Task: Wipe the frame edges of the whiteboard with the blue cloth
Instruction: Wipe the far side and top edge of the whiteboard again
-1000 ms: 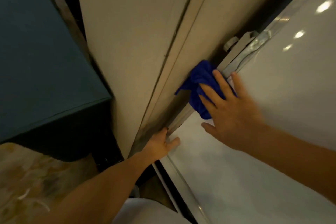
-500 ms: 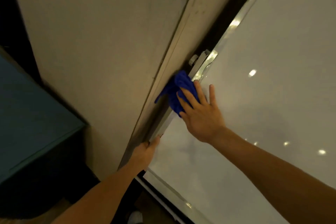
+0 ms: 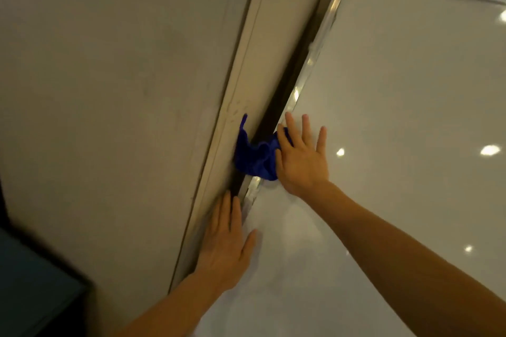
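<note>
Right hand (image 3: pixel 301 156) is flat on the whiteboard (image 3: pixel 397 123), fingers spread and pointing up the board, and the blue cloth (image 3: pixel 254 157) is pinned under its thumb side, right at the board's left frame edge (image 3: pixel 309 63). The hand is not closed around the cloth; it presses it down with an open palm. The cloth bunches out to the left of the frame, spilling across the dark gap between frame and wall (image 3: pixel 123 90), with one thin corner poking up against the pale wall trim (image 3: pixel 246 68). The picture is smeared here, so whether the cloth wraps over the frame's outer face or merely lies on top of it is hard to say.

Left hand (image 3: pixel 224 241) sits lower on the same frame edge, below the cloth and clear of it. Its fingers are held together and lie up along the gap beside the frame, while the thumb splays out to the right onto the white surface; it grips nothing, only bracing against the board.

Bright ceiling-light reflections dot the glossy board to the right of the right hand. The metal frame strip runs up and away from the cloth toward the board's top corner, catching a few glints. A dark teal surface (image 3: pixel 32 290) shows far down-left of the frame, well apart from both hands.
</note>
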Motion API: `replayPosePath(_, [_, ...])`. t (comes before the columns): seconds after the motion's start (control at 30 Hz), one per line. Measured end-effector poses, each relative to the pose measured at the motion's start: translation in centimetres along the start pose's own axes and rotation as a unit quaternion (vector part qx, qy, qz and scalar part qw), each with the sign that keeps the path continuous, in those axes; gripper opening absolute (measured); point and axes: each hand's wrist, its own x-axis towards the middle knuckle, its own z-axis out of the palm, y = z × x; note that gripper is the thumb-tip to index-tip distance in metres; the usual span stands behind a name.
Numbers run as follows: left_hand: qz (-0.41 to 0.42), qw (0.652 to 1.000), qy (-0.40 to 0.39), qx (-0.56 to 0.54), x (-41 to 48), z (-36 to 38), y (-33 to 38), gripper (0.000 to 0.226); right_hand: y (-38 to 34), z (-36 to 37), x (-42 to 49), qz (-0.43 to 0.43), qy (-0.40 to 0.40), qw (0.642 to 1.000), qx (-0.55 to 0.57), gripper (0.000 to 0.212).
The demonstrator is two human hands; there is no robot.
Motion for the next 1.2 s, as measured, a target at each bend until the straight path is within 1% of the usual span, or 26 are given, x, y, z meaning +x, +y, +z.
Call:
replayPosePath(0.03, [0.02,0.999,0.009,0.032,1.1,-0.3,0.8,0.08,0.6,-0.5,1.6,0.015,0.002,1.0,0.009,0.063])
replayPosePath(0.07, [0.035,0.998,0.02,0.054,2.0,-0.5,1.5,0.081,0.7,-0.6,2.2,0.003,0.006,1.0,0.015,0.065])
replayPosePath(0.13, [0.048,0.997,0.05,0.043,3.3,-0.8,2.8,0.085,-0.3,-0.2,1.1,-0.079,0.04,0.995,0.049,0.07])
replayPosePath(0.2, [0.052,0.996,0.067,0.038,3.7,-0.5,3.7,0.078,-2.2,0.8,-1.5,-0.172,0.074,0.978,0.096,0.073])
replayPosePath(0.23, [0.05,0.995,0.075,0.048,3.7,-0.4,4.1,0.074,-2.7,1.3,-2.5,-0.182,0.085,0.973,0.114,0.074])
replayPosePath(0.3, [0.048,0.995,0.087,-0.008,3.9,-0.8,5.0,0.065,-2.4,1.5,-2.7,-0.136,0.121,0.968,0.174,0.07])
replayPosePath(0.37, [0.06,0.989,0.119,-0.068,4.7,-1.8,5.8,0.057,-1.6,1.0,-2.1,-0.066,0.137,0.948,0.281,0.057])
replayPosePath(0.43, [0.07,0.98,0.169,-0.08,6.2,-3.1,6.9,0.056,-1.4,-0.4,-1.8,-0.018,0.143,0.902,0.406,0.046])
replayPosePath(0.47, [0.078,0.974,0.19,-0.1,7.3,-4.1,7.7,0.054,-1.4,-1.3,-1.4,0.003,0.152,0.882,0.446,0.042])
replayPosePath(0.53, [0.068,0.951,0.202,-0.225,9.5,-6.3,9.5,0.04,-0.3,-3.5,0.7,0.068,0.131,0.853,0.5,0.037])
replayPosePath(0.57, [0.049,0.931,0.191,-0.308,10.6,-7.4,10.2,0.031,0.7,-4.5,2.1,0.116,0.097,0.83,0.537,0.034])
replayPosePath(0.6, [0.021,0.91,0.178,-0.374,11.8,-8.4,10.7,0.022,1.9,-5.4,3.5,0.168,0.055,0.786,0.592,0.032])
replayPosePath(0.67, [-0.041,0.889,0.131,-0.437,13.3,-9.7,10.9,0.015,3.5,-7.0,5.8,0.237,0.005,0.672,0.702,0.029])
replayPosePath(0.7, [-0.074,0.875,0.098,-0.468,13.8,-9.9,11.0,0.017,3.7,-7.5,6.3,0.242,0.015,0.653,0.718,0.029])
replayPosePath(0.73, [-0.103,0.859,0.067,-0.497,14.1,-10.1,11.1,0.021,3.5,-7.5,6.4,0.226,0.042,0.677,0.699,0.03])
replayPosePath(0.77, [-0.124,0.842,0.044,-0.523,14.3,-10.2,11.2,0.024,3.1,-7.3,6.1,0.176,0.077,0.743,0.641,0.032])
replayPosePath(0.8, [-0.137,0.821,0.025,-0.554,14.3,-10.3,11.2,0.025,2.6,-6.6,5.3,0.087,0.104,0.825,0.548,0.036])
replayPosePath(0.83, [-0.146,0.792,0.007,-0.593,14.2,-10.4,11.1,0.025,1.9,-5.6,4.4,-0.018,0.11,0.893,0.436,0.041])
replayPosePath(0.87, [-0.153,0.754,-0.013,-0.638,14.0,-10.6,10.8,0.025,1.5,-4.2,3.6,-0.11,0.098,0.933,0.328,0.048])
replayPosePath(0.9, [-0.158,0.714,-0.032,-0.681,13.7,-10.7,10.5,0.028,1.2,-3.0,2.9,-0.173,0.082,0.951,0.243,0.055])
replayPosePath(0.93, [-0.157,0.681,-0.044,-0.713,13.2,-10.7,10.2,0.032,1.0,-1.9,2.5,-0.209,0.073,0.958,0.184,0.061])
replayPosePath(0.97, [-0.15,0.671,-0.041,-0.725,12.7,-10.7,10.0,0.034,1.0,-1.0,2.4,-0.23,0.074,0.96,0.145,0.064])
replayPosePath(1.0, [-0.139,0.689,-0.021,-0.711,12.0,-10.5,10.1,0.035,1.1,-0.4,2.5,-0.243,0.074,0.96,0.121,0.064])
replayPosePath(1.07, [-0.116,0.778,0.044,-0.616,10.1,-9.5,10.3,0.035,1.5,0.1,3.2,-0.264,0.079,0.957,0.09,0.058])
replayPosePath(1.13, [-0.061,0.867,0.106,-0.482,7.6,-7.9,10.2,0.046,2.1,0.2,4.0,-0.289,0.101,0.95,0.06,0.05])
replayPosePath(1.2, [-0.005,0.918,0.151,-0.366,5.5,-6.3,10.0,0.064,3.1,-0.2,5.1,-0.312,0.118,0.942,0.025,0.043])
